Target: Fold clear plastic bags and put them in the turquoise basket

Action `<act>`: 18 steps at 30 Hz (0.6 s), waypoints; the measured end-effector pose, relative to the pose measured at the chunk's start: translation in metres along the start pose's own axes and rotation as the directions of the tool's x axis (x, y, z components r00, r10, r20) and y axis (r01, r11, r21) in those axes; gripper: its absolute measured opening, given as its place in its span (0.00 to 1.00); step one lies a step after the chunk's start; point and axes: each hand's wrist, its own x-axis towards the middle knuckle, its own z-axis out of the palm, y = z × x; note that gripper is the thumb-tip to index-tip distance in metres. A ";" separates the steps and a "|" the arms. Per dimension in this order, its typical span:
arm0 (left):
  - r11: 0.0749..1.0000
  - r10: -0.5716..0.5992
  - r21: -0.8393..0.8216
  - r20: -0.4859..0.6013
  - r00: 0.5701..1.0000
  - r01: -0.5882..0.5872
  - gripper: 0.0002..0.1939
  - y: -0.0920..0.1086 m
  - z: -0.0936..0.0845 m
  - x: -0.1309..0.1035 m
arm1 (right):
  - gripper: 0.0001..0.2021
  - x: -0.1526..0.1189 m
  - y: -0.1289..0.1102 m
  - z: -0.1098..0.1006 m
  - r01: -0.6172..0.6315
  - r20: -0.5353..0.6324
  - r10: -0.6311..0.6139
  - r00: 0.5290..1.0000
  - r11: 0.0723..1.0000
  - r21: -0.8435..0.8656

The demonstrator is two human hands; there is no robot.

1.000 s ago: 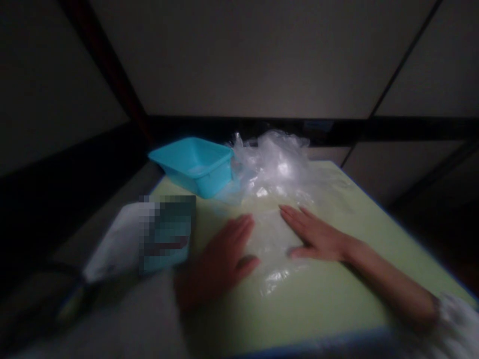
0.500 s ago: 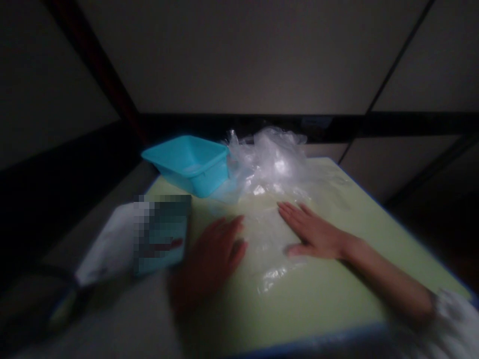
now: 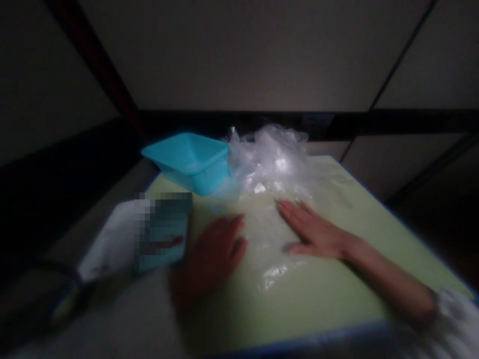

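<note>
A clear plastic bag (image 3: 267, 239) lies flat on the yellow-green table (image 3: 318, 309). My right hand (image 3: 312, 229) rests palm down at the bag's right edge, fingers stretched out and thumb apart. On the bag's left side is my left hand (image 3: 215, 254), somewhat blurred, with its fingers extended and the thumb a little apart. Neither hand grips anything. Behind them rises a crumpled heap of clear plastic bags (image 3: 280, 154).
A turquoise plastic basin (image 3: 209, 174) stands at the back left, touching the heap. Left of my left hand lie a teal box or book (image 3: 168, 249), partly pixelated, and a white sheet-like item (image 3: 108, 239). Pale panels stand behind the table.
</note>
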 end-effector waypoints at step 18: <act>0.918 -0.052 -0.388 0.082 0.995 0.080 0.17 0.010 -0.014 0.000 | 0.37 0.000 -0.008 -0.015 0.138 -0.022 -0.137 0.990 0.976 0.167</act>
